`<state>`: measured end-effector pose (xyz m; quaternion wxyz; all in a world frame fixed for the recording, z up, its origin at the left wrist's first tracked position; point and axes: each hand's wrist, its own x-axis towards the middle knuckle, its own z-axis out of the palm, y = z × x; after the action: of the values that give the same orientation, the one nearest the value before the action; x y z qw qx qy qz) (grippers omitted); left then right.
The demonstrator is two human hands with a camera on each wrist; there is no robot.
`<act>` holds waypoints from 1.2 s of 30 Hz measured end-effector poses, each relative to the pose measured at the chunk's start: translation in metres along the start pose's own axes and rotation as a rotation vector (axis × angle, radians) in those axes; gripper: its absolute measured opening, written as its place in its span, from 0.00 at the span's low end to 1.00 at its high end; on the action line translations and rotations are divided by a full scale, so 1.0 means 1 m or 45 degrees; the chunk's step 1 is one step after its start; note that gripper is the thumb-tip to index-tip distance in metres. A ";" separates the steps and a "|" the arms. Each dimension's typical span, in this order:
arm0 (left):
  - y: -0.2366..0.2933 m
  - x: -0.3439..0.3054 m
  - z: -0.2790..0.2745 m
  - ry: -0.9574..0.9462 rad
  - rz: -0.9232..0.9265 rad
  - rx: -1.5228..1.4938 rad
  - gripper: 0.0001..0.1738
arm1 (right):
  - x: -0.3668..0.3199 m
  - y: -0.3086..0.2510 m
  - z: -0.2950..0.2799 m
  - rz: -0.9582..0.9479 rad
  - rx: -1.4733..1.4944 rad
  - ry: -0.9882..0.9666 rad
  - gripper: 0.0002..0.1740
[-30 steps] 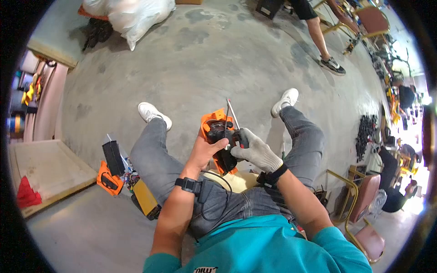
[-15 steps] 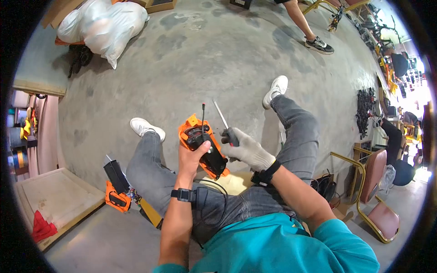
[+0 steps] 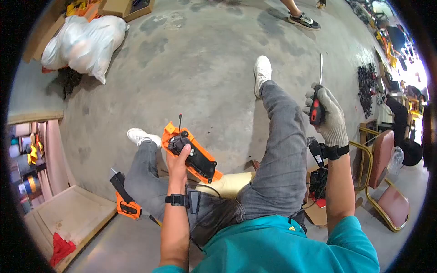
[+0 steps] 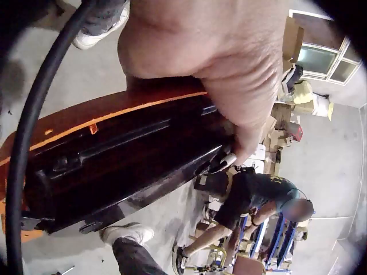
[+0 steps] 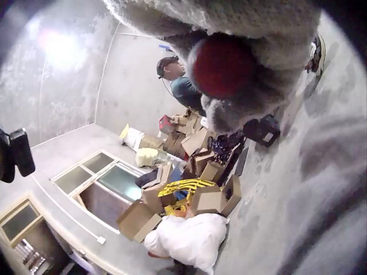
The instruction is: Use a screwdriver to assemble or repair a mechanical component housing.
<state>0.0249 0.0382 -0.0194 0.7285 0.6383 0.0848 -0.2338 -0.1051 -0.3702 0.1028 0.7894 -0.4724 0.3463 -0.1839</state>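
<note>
Since the earlier frame, the right hand (image 3: 331, 111) has swung away from the orange plastic shell with a black body (image 3: 195, 159), out to the person's right, carrying the screwdriver with a black-and-red handle (image 3: 317, 110). The left hand (image 3: 176, 166) and the shell have shifted a little to the person's left.

The right hand wears a pale knitted glove; its fingers are curled round the handle, and the bare metal shaft points away from the person. The left hand is ungloved. Its thumb presses on the black body while its other fingers are hidden beneath the shell, so how they lie cannot be told.

The shell is held tilted above the person's lap, near the left thigh. From its far end stands a thin black lead with a red tip (image 3: 180, 122). A black strap (image 3: 177, 199) circles the left wrist, and another black strap (image 3: 337, 151) the right.

Between the thighs lies a pale yellow pad (image 3: 226, 184). Beyond the left thigh is a second orange-and-black part (image 3: 129, 208), with a long black piece (image 3: 119, 184) just beside it. Farther to the left, a crumpled red cloth (image 3: 61, 248) lies on a beige framed board (image 3: 84, 214). On the right stands a pinkish chair with a gold-coloured frame (image 3: 381, 157). Across the grey floor (image 3: 200, 77) sits a white plastic bag (image 3: 86, 45), beside an open cardboard box (image 3: 125, 8).
</note>
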 end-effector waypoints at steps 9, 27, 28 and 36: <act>-0.029 0.016 -0.017 -0.030 -0.057 0.178 0.30 | 0.034 0.059 -0.093 0.141 0.015 0.218 0.19; -0.025 0.026 -0.016 0.300 -0.625 0.419 0.28 | 0.230 0.290 -0.212 0.469 -1.408 0.514 0.17; -0.018 0.026 -0.004 0.284 -0.634 0.478 0.29 | 0.231 0.291 -0.204 0.449 -1.468 0.513 0.16; -0.008 0.031 0.013 0.227 -0.708 0.668 0.30 | 0.251 0.318 -0.199 0.497 -1.568 0.403 0.15</act>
<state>0.0461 0.0182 -0.0374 0.4392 0.7733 0.2550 -0.3796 -0.0861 -0.4934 -0.3310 0.3335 -0.7331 0.5790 0.1267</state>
